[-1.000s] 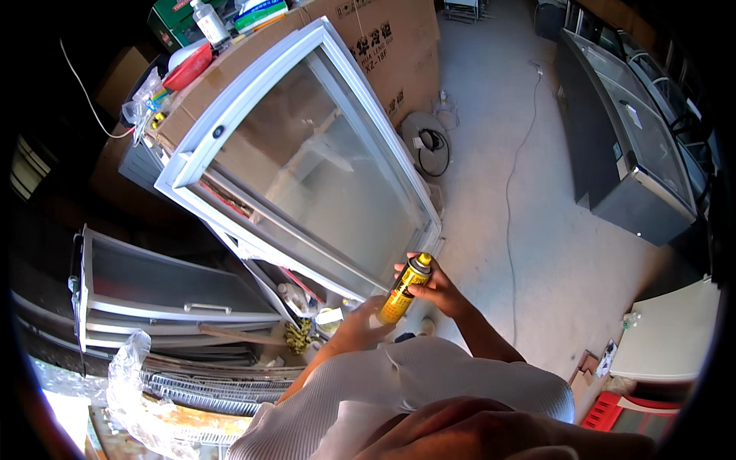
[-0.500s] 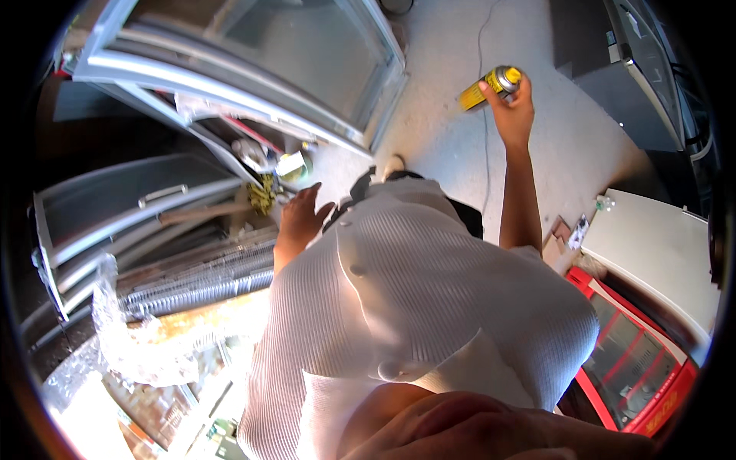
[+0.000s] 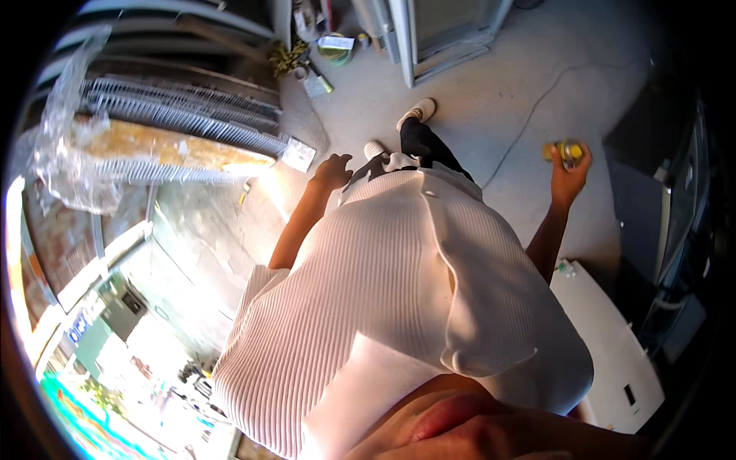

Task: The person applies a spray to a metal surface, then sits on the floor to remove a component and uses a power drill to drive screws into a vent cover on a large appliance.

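My right hand (image 3: 569,178), out to the right at about hip height, is wrapped around a spray can (image 3: 572,152). The can has a yellow body and a yellow cap, with a silvery top; it is seen nearly end-on, so most of its side is foreshortened. My left hand (image 3: 332,173) hangs beside my waist on the left, its fingers loosely bent and somewhat apart, with nothing in them. Below it on the floor lies a pale rectangular piece (image 3: 298,154). One light shoe (image 3: 416,113) is ahead of the other.
Finned metal panels (image 3: 184,103) and crumpled clear plastic wrap (image 3: 65,153) are at left. A metal-framed glass door (image 3: 452,34) stands ahead, near a round green container (image 3: 336,52). A cable (image 3: 529,107) crosses the floor. Dark appliances (image 3: 640,207) and a white panel (image 3: 606,345) line the right.
The view has swung round: the glass door has moved up and right, and the finned panels fill more of the left. The spray can sits lower and farther right, still held in my right hand.
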Action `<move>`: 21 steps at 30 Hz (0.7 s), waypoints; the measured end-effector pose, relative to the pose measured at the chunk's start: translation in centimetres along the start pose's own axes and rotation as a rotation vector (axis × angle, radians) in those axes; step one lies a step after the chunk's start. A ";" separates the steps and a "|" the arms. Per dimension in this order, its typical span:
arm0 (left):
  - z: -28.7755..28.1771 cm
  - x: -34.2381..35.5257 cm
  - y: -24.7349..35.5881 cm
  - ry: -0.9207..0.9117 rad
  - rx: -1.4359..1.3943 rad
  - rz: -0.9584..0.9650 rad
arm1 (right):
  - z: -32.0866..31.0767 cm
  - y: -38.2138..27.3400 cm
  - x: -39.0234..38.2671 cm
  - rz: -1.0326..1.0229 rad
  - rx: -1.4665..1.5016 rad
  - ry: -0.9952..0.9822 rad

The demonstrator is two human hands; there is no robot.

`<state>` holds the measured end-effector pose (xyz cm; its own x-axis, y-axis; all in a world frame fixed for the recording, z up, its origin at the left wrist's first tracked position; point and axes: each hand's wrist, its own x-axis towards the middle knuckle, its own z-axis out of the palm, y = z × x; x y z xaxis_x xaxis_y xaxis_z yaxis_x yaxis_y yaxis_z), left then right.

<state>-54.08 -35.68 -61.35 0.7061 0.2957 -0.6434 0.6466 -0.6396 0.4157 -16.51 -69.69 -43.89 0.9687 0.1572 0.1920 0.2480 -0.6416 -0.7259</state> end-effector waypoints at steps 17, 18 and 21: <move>15.2 -8.6 -2.6 -0.280 -1.075 -0.701 | 8.9 -11.2 4.7 -0.425 -0.124 -0.402; 14.5 -9.1 -1.7 -0.358 -1.173 -0.721 | 10.0 -12.3 5.2 -0.479 -0.089 -0.463; 17.2 -11.0 -0.3 -0.393 -1.319 -0.625 | 14.6 -15.4 5.2 -0.658 -0.017 -0.658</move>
<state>-67.00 -50.95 -65.41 0.2459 -0.0684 -0.9669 0.7440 0.6527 0.1430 -15.20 -48.02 -41.38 0.4443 0.8841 0.1449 0.7542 -0.2818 -0.5931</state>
